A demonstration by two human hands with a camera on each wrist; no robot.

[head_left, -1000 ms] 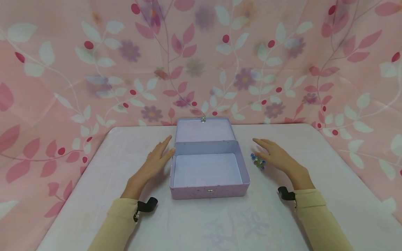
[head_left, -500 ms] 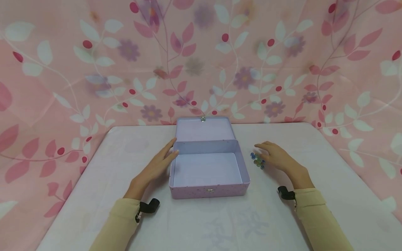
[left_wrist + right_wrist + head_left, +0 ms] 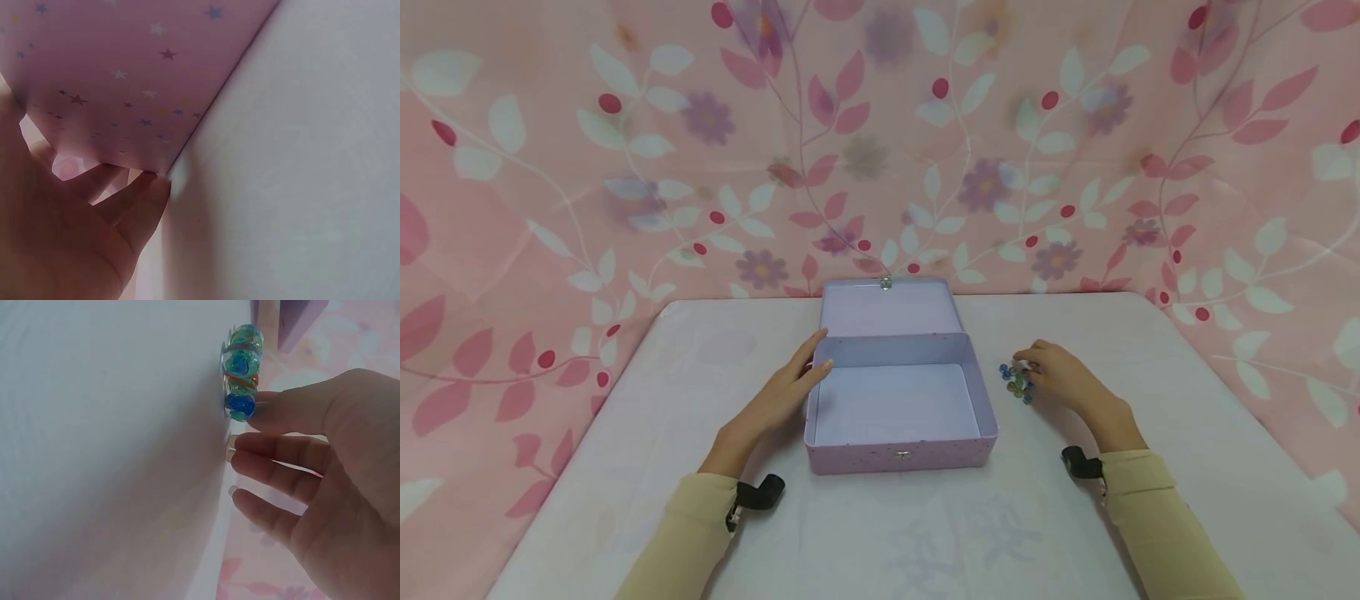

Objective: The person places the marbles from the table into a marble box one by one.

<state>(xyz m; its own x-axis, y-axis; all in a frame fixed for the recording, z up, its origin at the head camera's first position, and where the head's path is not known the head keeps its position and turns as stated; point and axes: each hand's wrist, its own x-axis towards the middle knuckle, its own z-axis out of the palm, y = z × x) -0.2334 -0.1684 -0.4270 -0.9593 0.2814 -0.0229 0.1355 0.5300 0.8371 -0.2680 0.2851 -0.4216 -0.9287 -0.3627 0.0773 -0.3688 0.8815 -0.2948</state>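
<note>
The lilac tin box [image 3: 865,460] stands on the table with its hinged lid [image 3: 891,310] tipped back, its inside bare. My left hand [image 3: 778,396] holds the box by its left wall, thumb over the rim and fingers along the outside. In the left wrist view, the fingertips meet the bottom corner of the star-printed wall [image 3: 134,81]. Right of the box lies a small cluster of glass marbles [image 3: 1017,387]. At the cluster's edge my right hand [image 3: 1066,382] pinches a blue-swirled marble [image 3: 240,406] with thumb and index finger; the index fingertip is partly hidden.
A white cloth with faint printed marks covers the table [image 3: 700,350]. Behind it hangs a pink floral curtain [image 3: 880,167], close to the table's back edge and the lid.
My left hand has moved right onto the box's left wall. The right hand's fingers have curled in from a looser spread and come down at the marbles.
</note>
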